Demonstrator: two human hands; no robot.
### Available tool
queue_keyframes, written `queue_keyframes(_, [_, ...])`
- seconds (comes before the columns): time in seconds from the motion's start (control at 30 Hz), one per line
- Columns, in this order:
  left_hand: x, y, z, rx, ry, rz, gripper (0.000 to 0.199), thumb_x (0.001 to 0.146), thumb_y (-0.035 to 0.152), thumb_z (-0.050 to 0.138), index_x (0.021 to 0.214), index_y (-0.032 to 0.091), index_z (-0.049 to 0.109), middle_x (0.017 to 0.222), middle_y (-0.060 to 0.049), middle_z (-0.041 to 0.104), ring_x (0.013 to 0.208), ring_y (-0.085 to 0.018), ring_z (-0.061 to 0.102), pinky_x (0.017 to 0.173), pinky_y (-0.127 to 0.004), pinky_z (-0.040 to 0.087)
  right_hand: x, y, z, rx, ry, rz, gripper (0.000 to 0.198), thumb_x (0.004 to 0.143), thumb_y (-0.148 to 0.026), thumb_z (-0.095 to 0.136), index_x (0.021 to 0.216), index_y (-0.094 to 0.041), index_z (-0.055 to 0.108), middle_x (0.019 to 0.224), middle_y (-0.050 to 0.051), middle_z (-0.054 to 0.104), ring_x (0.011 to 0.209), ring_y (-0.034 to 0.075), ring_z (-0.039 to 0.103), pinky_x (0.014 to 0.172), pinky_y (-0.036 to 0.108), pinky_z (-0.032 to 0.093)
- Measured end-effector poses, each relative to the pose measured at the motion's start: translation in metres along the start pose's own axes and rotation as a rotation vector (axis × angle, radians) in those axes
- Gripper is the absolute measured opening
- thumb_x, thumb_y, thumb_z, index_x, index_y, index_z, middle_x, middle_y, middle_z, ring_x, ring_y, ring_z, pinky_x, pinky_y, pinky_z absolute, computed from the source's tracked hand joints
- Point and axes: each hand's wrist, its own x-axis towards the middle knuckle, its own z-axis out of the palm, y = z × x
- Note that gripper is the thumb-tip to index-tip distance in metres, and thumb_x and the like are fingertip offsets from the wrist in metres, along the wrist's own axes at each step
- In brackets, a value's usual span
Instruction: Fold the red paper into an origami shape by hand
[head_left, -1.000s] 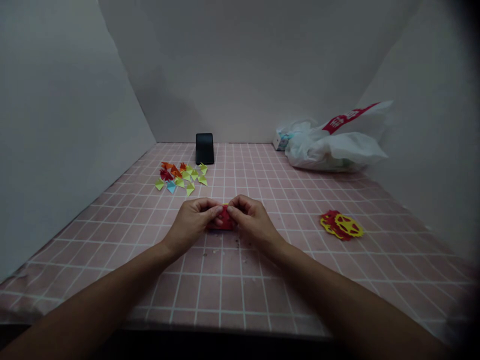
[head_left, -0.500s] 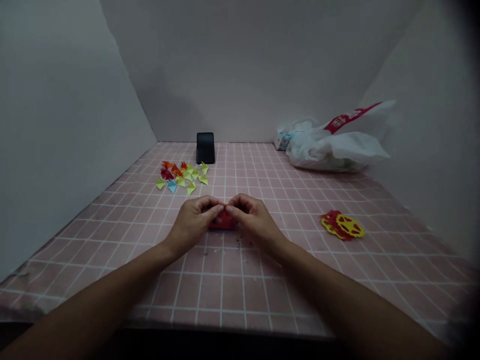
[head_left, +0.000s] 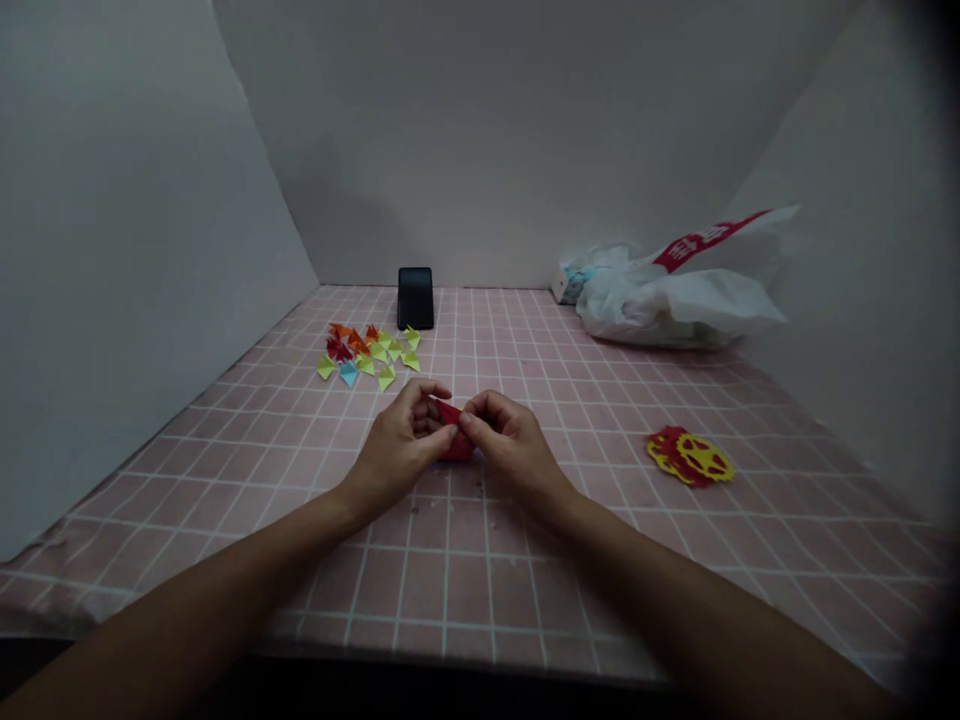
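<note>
A folded piece of red paper (head_left: pixel 454 450) stands between my hands over the middle of the tablecloth, with a pointed flap sticking up. My right hand (head_left: pixel 510 435) pinches its upper right edge between thumb and index finger. On the other side, my left hand (head_left: pixel 401 440) has its thumb on the paper's front and some fingers curled behind it. The left index finger is lifted off the flap. The paper's lower part is partly hidden by the hands.
Several small folded paper cranes (head_left: pixel 360 352), yellow, orange, red and blue, lie at the back left. Behind them a black phone (head_left: pixel 415 298) leans upright. Red and yellow cut-out discs (head_left: pixel 697 458) lie at the right. A white plastic bag (head_left: pixel 675 300) and a box (head_left: pixel 568 284) stand at the back right.
My left index finger has come away from the paper's top edge, and a pointed red flap now shows. My right hand keeps its pinch. The whole view has shifted slightly.
</note>
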Motion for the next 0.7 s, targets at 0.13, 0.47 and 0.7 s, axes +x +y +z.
queue_keyframes(0.13, [-0.0005,-0.0007,-0.0004,-0.010,0.025,-0.006,0.031,0.077,0.020,0.070,0.103,0.019,0.054,0.081,0.001,0.061,0.076,-0.012,0.062,0.068,-0.023,0.051,-0.0012,-0.0020,0.0002,0.013,-0.010,-0.005,0.017,0.079,-0.035,0.063,0.072,-0.020,0.056,0.073,-0.001,0.055,0.070,0.015,0.051,0.067,0.030,0.042])
queue_keyframes(0.47, [-0.0020,0.0050,0.0003,-0.106,0.038,-0.075,0.033,0.075,0.022,0.073,0.102,0.019,0.054,0.079,0.002,0.063,0.072,-0.012,0.064,0.067,-0.023,0.053,-0.0017,-0.0020,-0.0018,0.082,-0.041,0.030,0.017,0.079,-0.035,0.066,0.074,-0.020,0.059,0.075,-0.001,0.058,0.070,0.015,0.054,0.068,0.030,0.045])
queue_keyframes(0.7, [-0.0002,0.0003,0.0000,-0.116,0.103,-0.090,0.032,0.072,0.024,0.076,0.097,0.017,0.058,0.084,-0.001,0.066,0.076,-0.013,0.066,0.069,-0.024,0.056,-0.0007,0.0010,-0.0012,0.175,-0.034,0.077,0.018,0.077,-0.035,0.069,0.073,-0.020,0.060,0.073,-0.002,0.058,0.066,0.013,0.053,0.067,0.029,0.044])
